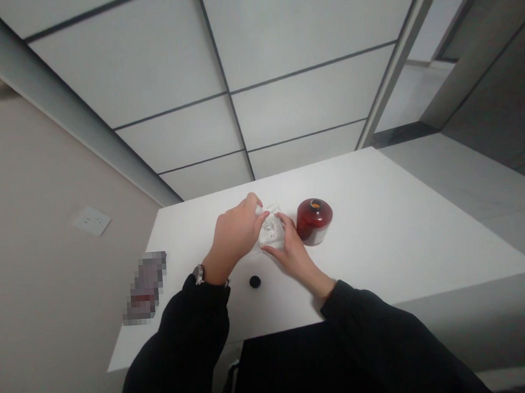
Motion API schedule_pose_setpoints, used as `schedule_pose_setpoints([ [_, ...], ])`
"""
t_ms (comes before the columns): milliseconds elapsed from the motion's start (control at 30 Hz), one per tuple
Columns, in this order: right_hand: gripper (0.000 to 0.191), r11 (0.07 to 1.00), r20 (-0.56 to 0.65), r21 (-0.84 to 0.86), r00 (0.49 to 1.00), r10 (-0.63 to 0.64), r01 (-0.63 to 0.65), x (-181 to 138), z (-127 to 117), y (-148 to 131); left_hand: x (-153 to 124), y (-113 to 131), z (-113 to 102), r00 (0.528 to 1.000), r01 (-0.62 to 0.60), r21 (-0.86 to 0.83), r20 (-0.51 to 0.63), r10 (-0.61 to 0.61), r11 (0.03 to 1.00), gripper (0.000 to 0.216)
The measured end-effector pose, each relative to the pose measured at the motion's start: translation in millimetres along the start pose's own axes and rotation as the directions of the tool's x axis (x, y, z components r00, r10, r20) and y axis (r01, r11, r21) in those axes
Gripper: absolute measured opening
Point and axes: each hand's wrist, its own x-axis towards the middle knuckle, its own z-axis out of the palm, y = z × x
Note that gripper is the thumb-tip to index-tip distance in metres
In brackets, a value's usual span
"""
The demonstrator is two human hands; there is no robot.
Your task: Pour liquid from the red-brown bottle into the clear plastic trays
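Observation:
A small white packet [272,236], crinkled and looking like a tissue pack, is on the white table between my hands. My left hand [238,230] is closed, with thumb and fingers pinching white material at the packet's top. Curved around the packet's right side, my right hand [289,242] holds it with thumb below and fingers above. Just right of that hand stands a dark red, translucent round bottle [314,223], upright, its narrow mouth uncovered. A black round cap [254,282] lies on the table below the packet. Exactly what my left fingertips pinch is partly hidden.
The white table [402,229] reaches to a panelled sliding door [309,93] behind it. A blurred-out flat object [146,289] lies near the left edge. A wall with a socket [92,221] borders the left side.

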Motion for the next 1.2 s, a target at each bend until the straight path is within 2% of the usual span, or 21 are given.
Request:
schedule_pose_setpoints([
  [167,0.087,1.0,-0.004,-0.003,1.0,-0.003,0.003,0.5,-0.6,-0.7,0.8,0.9,4.0,1.0,-0.013,-0.051,-0.006,0.013,0.999,0.024],
  [333,0.086,1.0,-0.004,-0.004,1.0,-0.007,0.007,0.1,-0.2,-0.5,0.8,-1.7,4.8,0.998,-0.018,-0.127,0.051,0.024,0.992,0.025],
  [467,0.086,1.0,-0.005,-0.007,1.0,-0.007,0.007,-0.1,0.3,-0.4,1.6,-3.7,4.6,1.0,-0.016,-0.183,-0.009,0.014,0.983,0.026],
  [600,0.086,1.0,-0.007,-0.009,1.0,-0.005,0.005,0.4,0.3,-0.7,4.7,-7.3,7.1,0.987,-0.157,-0.391,-0.092,0.131,0.907,0.03],
  [700,0.086,1.0,-0.007,-0.011,1.0,-0.004,0.004,0.7,-0.1,-1.2,6.3,-9.9,9.4,0.972,-0.227,-0.462,-0.163,0.169,0.857,0.028],
  [833,0.085,1.0,-0.004,-0.01,1.0,-0.008,0.008,0.8,-0.6,-2.0,6.1,-10.9,9.3,0.963,-0.255,-0.486,-0.201,0.177,0.836,0.025],
  [1200,0.084,1.0,-0.001,-0.007,1.0,-0.008,0.008,0.4,-1.5,-3.3,3.8,-7.7,5.2,0.969,-0.227,-0.465,-0.196,0.15,0.856,0.02],
])
